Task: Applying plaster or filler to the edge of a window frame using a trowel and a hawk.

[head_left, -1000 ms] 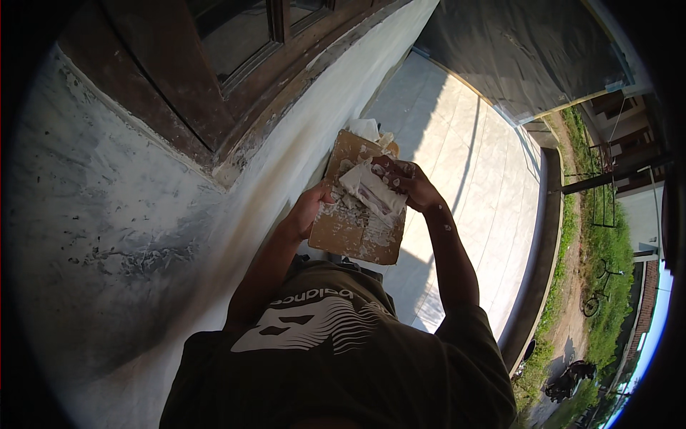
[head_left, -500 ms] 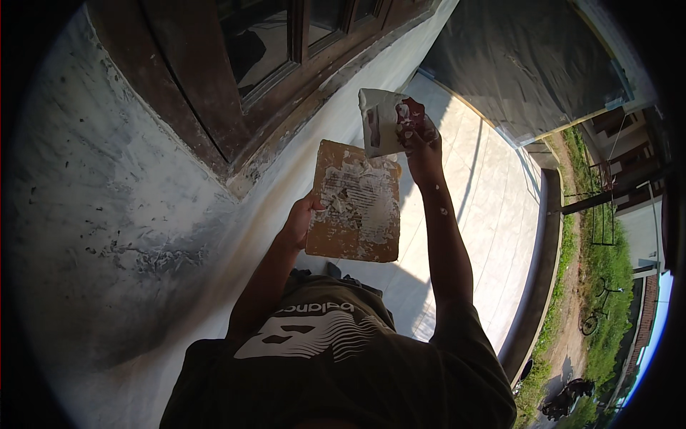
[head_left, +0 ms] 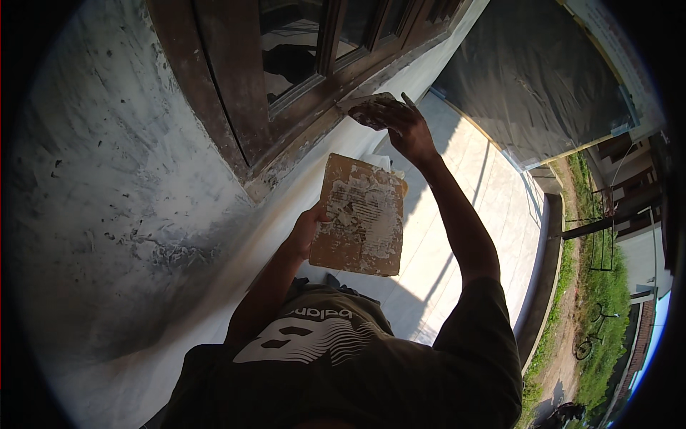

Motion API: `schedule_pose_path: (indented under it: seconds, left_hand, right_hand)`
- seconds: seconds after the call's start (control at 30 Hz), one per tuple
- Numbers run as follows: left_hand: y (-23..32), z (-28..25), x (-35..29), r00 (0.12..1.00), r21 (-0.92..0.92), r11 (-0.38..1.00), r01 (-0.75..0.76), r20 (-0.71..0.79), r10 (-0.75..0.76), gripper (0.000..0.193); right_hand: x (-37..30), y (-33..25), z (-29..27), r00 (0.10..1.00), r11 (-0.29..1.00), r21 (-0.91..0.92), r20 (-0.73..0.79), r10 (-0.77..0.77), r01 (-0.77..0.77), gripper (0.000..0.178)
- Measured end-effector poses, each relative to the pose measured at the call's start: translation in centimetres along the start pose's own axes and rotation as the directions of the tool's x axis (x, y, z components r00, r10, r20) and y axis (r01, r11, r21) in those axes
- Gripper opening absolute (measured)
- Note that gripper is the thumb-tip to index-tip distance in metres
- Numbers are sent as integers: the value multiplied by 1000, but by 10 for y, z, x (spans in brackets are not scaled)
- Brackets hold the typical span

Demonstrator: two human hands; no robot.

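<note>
My left hand (head_left: pixel 306 232) grips the left edge of a flat tan board (head_left: pixel 355 168), its thumb on the face. White putty is smeared roughly over the board's middle. Farther out and higher, my right hand (head_left: pixel 406 132) is closed round a wide putty scraper (head_left: pixel 368 109), fingers laid along it. The scraper is tilted and in shadow, held by the wall strip just below the brown window frame (head_left: pixel 314 89); whether its edge touches the wall I cannot tell. Something white (head_left: pixel 381 161) shows behind the board's upper right corner.
A grey-white, patchily plastered wall (head_left: pixel 114 179) fills the left side. Pale floor (head_left: pixel 471 207) lies below, part sunlit, bounded by a low curb (head_left: pixel 547 257) on the right. A dark sheet (head_left: pixel 529 79) hangs at the far end. Beyond the curb are grass and a bicycle (head_left: pixel 593 332).
My right hand has turned the scraper from facing me to nearly edge-on and brought it up and left toward the window frame. The board has shifted slightly down in the picture.
</note>
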State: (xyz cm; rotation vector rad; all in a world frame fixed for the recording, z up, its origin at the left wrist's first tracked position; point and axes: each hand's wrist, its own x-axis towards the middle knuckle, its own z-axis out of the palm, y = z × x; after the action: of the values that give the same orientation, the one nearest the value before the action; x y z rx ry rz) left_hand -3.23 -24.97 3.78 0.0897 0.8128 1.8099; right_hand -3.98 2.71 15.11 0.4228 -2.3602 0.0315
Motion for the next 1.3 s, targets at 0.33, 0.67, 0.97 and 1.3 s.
schedule_pose_path:
  seconds: [0.33, 0.67, 0.97, 1.3]
  left_hand:
    - [-1, 0, 5, 1000, -22, 1000, -15, 23, 15, 52]
    - [-11, -8, 15, 999, -103, 995, 14, 37, -10, 50]
    - [-18, -16, 19, 994, -139, 990, 16, 106, -1, 50]
    - [-21, -13, 15, 998, -175, 984, -35, 49, 44, 54]
  right_hand:
    - [-16, 13, -3, 993, 993, 94, 103, 64, -73, 56]
    - [-12, 12, -2, 981, 963, 210, -52, 186, -171, 53]
    - [-4, 28, 11, 993, 993, 116, 115, -2, -12, 66]
    - [-3, 67, 19, 940, 984, -55, 306, -147, 172, 73]
